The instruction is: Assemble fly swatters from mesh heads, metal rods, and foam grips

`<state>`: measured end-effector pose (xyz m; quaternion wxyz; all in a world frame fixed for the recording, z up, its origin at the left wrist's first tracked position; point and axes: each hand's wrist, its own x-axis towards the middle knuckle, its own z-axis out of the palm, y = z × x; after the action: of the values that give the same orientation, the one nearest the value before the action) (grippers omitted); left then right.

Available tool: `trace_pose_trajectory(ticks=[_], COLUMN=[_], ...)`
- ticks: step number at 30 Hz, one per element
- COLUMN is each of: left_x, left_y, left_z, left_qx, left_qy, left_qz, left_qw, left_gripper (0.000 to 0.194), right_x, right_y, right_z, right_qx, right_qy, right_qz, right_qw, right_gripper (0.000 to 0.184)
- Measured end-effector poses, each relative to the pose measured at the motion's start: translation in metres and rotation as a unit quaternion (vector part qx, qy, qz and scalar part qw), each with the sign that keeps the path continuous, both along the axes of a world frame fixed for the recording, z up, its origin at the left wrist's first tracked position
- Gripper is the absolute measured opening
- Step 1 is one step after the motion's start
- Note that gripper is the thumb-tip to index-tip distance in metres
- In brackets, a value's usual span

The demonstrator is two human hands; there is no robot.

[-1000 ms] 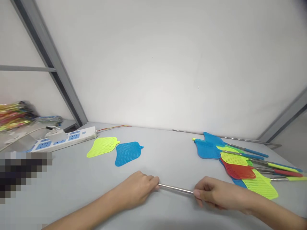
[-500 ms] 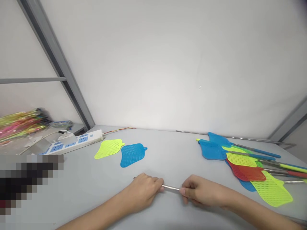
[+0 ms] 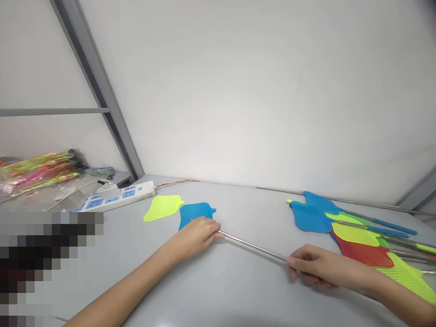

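A thin silver metal rod (image 3: 254,246) stretches low across the grey table (image 3: 238,290) between my hands. My left hand (image 3: 197,234) is closed on its left end, right over the near edge of a loose blue swatter head (image 3: 194,212). My right hand (image 3: 313,268) is closed on the rod's right end, beside a pile of finished fly swatters (image 3: 354,231). A loose yellow-green swatter head (image 3: 164,207) lies to the left of the blue one.
A white and blue power strip (image 3: 117,196) with a cable lies at the back left. Bagged coloured items (image 3: 41,168) sit beyond it. Another bare metal rod (image 3: 340,198) lies along the wall behind the swatter pile. A blurred-out patch covers the near left.
My hands have drawn apart and more of the rod shows between them. My left hand has moved up to the blue swatter head; my right hand has shifted right.
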<state>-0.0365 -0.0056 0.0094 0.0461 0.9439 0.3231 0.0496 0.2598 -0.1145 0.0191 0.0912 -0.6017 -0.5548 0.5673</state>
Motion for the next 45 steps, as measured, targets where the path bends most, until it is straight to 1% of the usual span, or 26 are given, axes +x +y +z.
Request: trace_pose_trajectory(ticks=[2, 4, 6, 9, 12, 15, 17, 19, 22, 26, 29, 32, 34, 37, 39, 40, 41, 42, 43, 44, 45], left_x=[-0.001, 0.000, 0.002, 0.002, 0.001, 0.002, 0.003, 0.005, 0.008, 0.010, 0.009, 0.009, 0.011, 0.015, 0.011, 0.005, -0.006, -0.021, -0.040, -0.063, -0.088], left_y=[0.003, 0.003, 0.001, -0.003, -0.005, -0.006, -0.007, -0.009, -0.014, -0.020, -0.022, -0.022, -0.024, -0.028, -0.028, -0.027, -0.024, -0.020, -0.015, -0.009, -0.003], left_z=[0.001, 0.002, 0.004, 0.005, 0.001, -0.007, -0.014, -0.019, -0.022, -0.021, -0.019, -0.020, -0.021, -0.022, -0.020, -0.018, -0.016, -0.014, -0.012, -0.011, -0.010], left_qx=[0.012, 0.031, 0.053, 0.068, 0.048, 0.018, 0.003, -0.009, -0.039, -0.071, -0.080, -0.073, -0.065, -0.066, -0.067, -0.056, -0.030, 0.017, 0.074, 0.134, 0.184], left_qy=[0.000, -0.005, -0.020, -0.042, -0.041, -0.033, -0.039, -0.050, -0.061, -0.072, -0.086, -0.098, -0.108, -0.138, -0.145, -0.148, -0.154, -0.157, -0.149, -0.130, -0.105], left_qz=[0.013, 0.024, 0.040, 0.058, 0.068, 0.115, 0.151, 0.165, 0.140, 0.096, 0.079, 0.089, 0.085, 0.048, 0.034, 0.038, 0.054, 0.099, 0.179, 0.287, 0.414], left_qw=[1.000, 0.999, 0.998, 0.995, 0.996, 0.993, 0.988, 0.985, 0.988, 0.990, 0.990, 0.989, 0.988, 0.987, 0.987, 0.987, 0.986, 0.983, 0.970, 0.939, 0.886], left_gripper=[0.036, 0.036, 0.037, 0.041, 0.047, 0.054, 0.054, 0.049, 0.039, 0.024, 0.027, 0.036, 0.034, 0.025, 0.025, 0.027, 0.031, 0.039, 0.044, 0.049, 0.057], right_x=[0.010, 0.015, 0.015, 0.011, 0.005, -0.001, -0.005, -0.007, -0.008, -0.009, -0.013, -0.018, -0.020, -0.021, -0.023, -0.023, -0.024, -0.025, -0.026, -0.026, -0.026], right_y=[-0.005, -0.008, -0.009, -0.008, -0.008, -0.010, -0.011, -0.011, -0.011, -0.012, -0.012, -0.010, -0.006, 0.002, 0.007, 0.009, 0.010, 0.010, 0.010, 0.009, 0.008], right_z=[0.007, 0.014, 0.019, 0.019, 0.018, 0.019, 0.020, 0.021, 0.019, 0.019, 0.020, 0.018, 0.012, -0.003, -0.013, -0.018, -0.021, -0.023, -0.024, -0.025, -0.026], right_qx=[-0.010, 0.001, 0.016, 0.018, 0.008, 0.014, 0.027, 0.035, 0.053, 0.078, 0.079, 0.078, 0.089, 0.125, 0.146, 0.148, 0.156, 0.161, 0.164, 0.166, 0.166], right_qy=[-0.041, -0.075, -0.086, -0.082, -0.081, -0.093, -0.110, -0.125, -0.148, -0.167, -0.168, -0.158, -0.155, -0.157, -0.146, -0.142, -0.138, -0.134, -0.134, -0.135, -0.136], right_qz=[-0.036, -0.055, -0.056, -0.052, -0.048, -0.038, -0.039, -0.041, -0.039, -0.033, -0.028, -0.007, 0.009, 0.024, 0.037, 0.042, 0.048, 0.054, 0.061, 0.066, 0.068], right_qw=[0.998, 0.996, 0.995, 0.995, 0.996, 0.995, 0.993, 0.991, 0.987, 0.982, 0.982, 0.984, 0.984, 0.979, 0.978, 0.978, 0.977, 0.976, 0.976, 0.975, 0.974], right_gripper=[0.043, 0.044, 0.044, 0.043, 0.042, 0.039, 0.037, 0.036, 0.037, 0.037, 0.038, 0.039, 0.039, 0.039, 0.042, 0.044, 0.046, 0.047, 0.048, 0.049, 0.049])
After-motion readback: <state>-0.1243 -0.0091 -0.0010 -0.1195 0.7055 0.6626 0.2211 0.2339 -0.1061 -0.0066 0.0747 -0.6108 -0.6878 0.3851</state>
